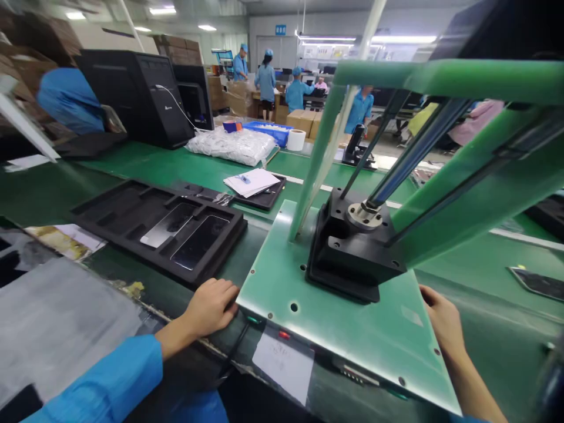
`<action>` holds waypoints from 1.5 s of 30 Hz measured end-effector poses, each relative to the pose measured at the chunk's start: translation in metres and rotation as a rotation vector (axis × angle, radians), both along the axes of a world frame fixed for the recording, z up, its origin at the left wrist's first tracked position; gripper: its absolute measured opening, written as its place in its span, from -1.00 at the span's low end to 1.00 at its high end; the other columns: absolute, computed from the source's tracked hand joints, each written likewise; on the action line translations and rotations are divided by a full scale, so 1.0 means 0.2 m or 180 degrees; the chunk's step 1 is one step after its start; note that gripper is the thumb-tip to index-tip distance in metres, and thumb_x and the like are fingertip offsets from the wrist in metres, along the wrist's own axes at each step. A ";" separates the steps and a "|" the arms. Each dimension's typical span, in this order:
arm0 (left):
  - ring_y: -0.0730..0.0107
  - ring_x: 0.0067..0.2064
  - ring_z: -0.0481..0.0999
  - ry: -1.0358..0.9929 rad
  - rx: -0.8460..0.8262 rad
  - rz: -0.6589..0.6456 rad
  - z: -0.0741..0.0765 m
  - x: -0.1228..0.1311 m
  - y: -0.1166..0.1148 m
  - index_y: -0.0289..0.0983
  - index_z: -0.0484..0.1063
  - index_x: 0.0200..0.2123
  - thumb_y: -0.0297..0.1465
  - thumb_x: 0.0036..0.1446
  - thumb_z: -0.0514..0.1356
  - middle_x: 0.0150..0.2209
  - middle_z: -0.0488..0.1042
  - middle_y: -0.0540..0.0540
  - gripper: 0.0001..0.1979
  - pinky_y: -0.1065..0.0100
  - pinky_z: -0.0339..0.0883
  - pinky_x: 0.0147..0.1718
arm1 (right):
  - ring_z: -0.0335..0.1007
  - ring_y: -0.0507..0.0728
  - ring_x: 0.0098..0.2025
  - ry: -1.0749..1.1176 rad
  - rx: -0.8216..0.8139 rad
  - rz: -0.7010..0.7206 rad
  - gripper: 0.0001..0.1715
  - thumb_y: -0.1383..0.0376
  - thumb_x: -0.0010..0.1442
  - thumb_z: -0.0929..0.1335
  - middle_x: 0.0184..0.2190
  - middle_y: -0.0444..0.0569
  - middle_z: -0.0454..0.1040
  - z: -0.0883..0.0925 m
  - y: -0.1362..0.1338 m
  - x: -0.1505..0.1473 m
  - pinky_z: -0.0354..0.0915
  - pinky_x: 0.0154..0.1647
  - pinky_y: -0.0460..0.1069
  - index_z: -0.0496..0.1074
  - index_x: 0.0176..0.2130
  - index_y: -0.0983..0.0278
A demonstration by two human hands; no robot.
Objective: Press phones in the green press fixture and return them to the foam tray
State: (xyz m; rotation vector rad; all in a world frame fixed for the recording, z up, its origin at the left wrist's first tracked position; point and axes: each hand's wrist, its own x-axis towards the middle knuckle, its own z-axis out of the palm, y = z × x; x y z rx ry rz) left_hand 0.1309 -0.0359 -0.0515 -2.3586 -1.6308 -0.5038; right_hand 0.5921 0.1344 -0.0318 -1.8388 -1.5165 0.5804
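1. Green press fixture (339, 320), standing on the near part of the bench (176, 167), slightly right of centre. Its base plate carries a black block (352, 252), above which a metal rod (409, 158) rises at a slant in this view.
2. Red switch (284, 335), on the front face of the base; a sheet of paper (286, 364) lies just below it.
3. Left hand (211, 305), fingers curled, at the near left corner of the base; whether it grips the edge cannot be told.
4. Right hand (443, 320), at the right edge of the base; its fingertips are partly hidden, so its grip cannot be told.
5. Black foam tray (118, 226), left of the fixture, with two flat, phone-shaped panels (200, 242) in its compartments.
6. Smaller black tray (267, 201), behind, bearing white papers (252, 181).
7. Dark flat device (540, 284), lying at the far right.
8. Computer tower (136, 97), plastic-wrapped bundle (233, 145) and blue bin (279, 136), farther back.
9. Co-workers (265, 81) in blue, in the background.
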 end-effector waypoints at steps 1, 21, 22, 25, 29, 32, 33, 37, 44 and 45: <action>0.28 -0.40 0.36 0.0007 0.0009 0.0010 0.00 0.00 0.00 -0.25 0.35 -0.37 -0.46 0.14 0.08 -0.44 0.40 -0.06 -0.92 0.26 0.14 -0.38 | 0.43 0.41 -0.20 -0.0004 0.0003 0.0039 -0.31 -0.25 -0.19 0.26 -0.31 0.14 0.53 0.00 -0.01 0.00 0.26 -0.24 0.14 0.49 -0.40 0.26; 0.32 -0.33 0.43 0.0056 0.0540 -0.0208 0.26 -0.03 -0.10 -0.30 0.42 -0.30 -0.50 0.31 0.07 -0.37 0.47 -0.08 -0.84 0.27 0.24 -0.32 | 0.44 0.40 -0.17 0.0106 0.0162 0.0460 -0.33 -0.20 -0.11 0.24 -0.26 0.14 0.54 -0.03 -0.03 0.02 0.29 -0.16 0.16 0.53 -0.35 0.26; 0.34 -0.31 0.44 -0.0142 0.0631 -0.0215 0.32 -0.03 -0.11 -0.30 0.43 -0.27 -0.52 0.30 0.09 -0.34 0.49 -0.08 -0.87 0.29 0.25 -0.30 | 0.44 0.38 -0.17 0.0110 0.0163 0.0488 -0.34 -0.19 -0.09 0.24 -0.26 0.13 0.54 -0.04 -0.02 0.03 0.29 -0.17 0.14 0.53 -0.34 0.26; 0.39 -0.34 0.41 -0.0683 0.0825 -0.0376 0.46 0.05 -0.10 -0.29 0.40 -0.33 -0.54 0.28 0.14 -0.40 0.47 -0.04 -0.88 0.31 0.24 -0.33 | 0.44 0.36 -0.20 0.0074 0.0152 0.0502 -0.33 -0.20 -0.08 0.25 -0.26 0.11 0.54 -0.06 -0.02 0.04 0.27 -0.19 0.13 0.54 -0.31 0.26; 0.39 -0.48 0.22 -0.0592 0.0892 -0.0739 0.52 0.27 0.02 -0.25 0.25 -0.57 -0.42 0.32 0.09 -0.58 0.27 0.00 -0.65 0.27 0.07 -0.47 | 0.44 0.38 -0.24 0.0020 0.0086 0.0419 -0.28 -0.24 -0.11 0.24 -0.30 0.11 0.54 -0.06 0.00 0.04 0.26 -0.21 0.16 0.54 -0.32 0.26; 0.37 -0.50 0.16 -0.0295 0.0831 -0.0725 0.47 0.40 0.12 -0.25 0.22 -0.59 -0.37 0.32 0.04 -0.58 0.22 -0.01 -0.62 0.24 0.02 -0.48 | 0.44 0.37 -0.23 0.0033 0.0052 0.0430 -0.28 -0.24 -0.11 0.24 -0.28 0.10 0.54 -0.06 0.00 0.04 0.27 -0.20 0.15 0.54 -0.30 0.26; 0.37 -0.50 0.16 -0.0243 0.0803 -0.0669 0.46 0.42 0.14 -0.25 0.22 -0.59 -0.37 0.32 0.03 -0.58 0.22 -0.01 -0.62 0.23 0.01 -0.48 | 0.44 0.37 -0.22 0.0034 0.0050 0.0440 -0.29 -0.24 -0.10 0.24 -0.27 0.10 0.54 -0.06 0.00 0.04 0.27 -0.20 0.15 0.54 -0.30 0.26; 0.38 -0.49 0.14 -0.0200 0.0710 -0.0597 0.42 0.44 0.15 -0.25 0.21 -0.58 -0.39 0.32 0.02 -0.57 0.20 -0.01 -0.63 0.24 0.00 -0.45 | 0.44 0.35 -0.20 0.0037 0.0024 0.0455 -0.30 -0.23 -0.09 0.25 -0.26 0.07 0.54 -0.06 0.00 0.05 0.26 -0.20 0.13 0.54 -0.30 0.25; 0.36 -0.48 0.14 -0.0261 0.0807 -0.0535 0.42 0.44 0.14 -0.25 0.21 -0.58 -0.40 0.30 0.02 -0.57 0.21 -0.02 -0.65 0.22 0.00 -0.45 | 0.43 0.37 -0.26 -0.0031 -0.0050 0.0398 -0.27 -0.27 -0.13 0.25 -0.32 0.05 0.54 -0.07 0.01 0.04 0.23 -0.24 0.15 0.53 -0.30 0.24; 0.36 -0.48 0.14 -0.0260 0.0820 -0.0538 0.42 0.44 0.14 -0.25 0.21 -0.58 -0.40 0.30 0.02 -0.57 0.21 -0.02 -0.65 0.22 0.00 -0.45 | 0.43 0.37 -0.25 -0.0027 -0.0045 0.0411 -0.28 -0.27 -0.13 0.25 -0.31 0.05 0.54 -0.07 0.01 0.05 0.24 -0.23 0.15 0.52 -0.30 0.24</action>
